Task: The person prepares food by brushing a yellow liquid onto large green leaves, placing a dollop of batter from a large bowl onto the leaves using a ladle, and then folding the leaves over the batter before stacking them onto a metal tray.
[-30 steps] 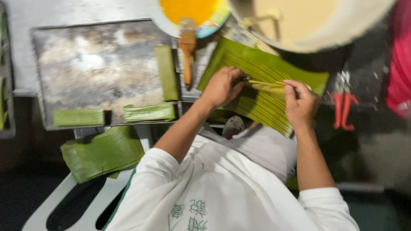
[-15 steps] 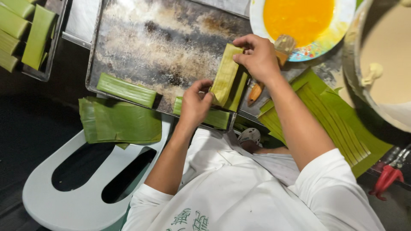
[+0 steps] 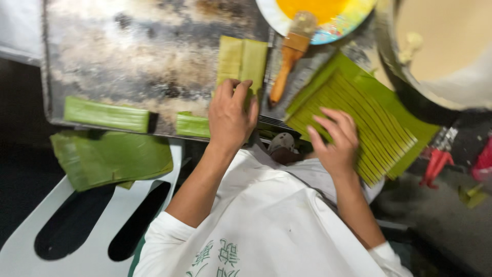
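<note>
Scorched metal tray (image 3: 128, 46): left hand (image 3: 231, 117) fingers flat on folded leaf parcel (image 3: 242, 60) nr front edge, no grasp; right hand (image 3: 335, 141) spread open on leaf stack (image 3: 382, 110).

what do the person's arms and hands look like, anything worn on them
Both arms are bare from the upper arm down, ending in short white sleeves of a white shirt with green printed characters on the front. The left hand and right hand are bare: no gloves, and no rings, watch or bracelets that can be seen at either wrist.
</note>
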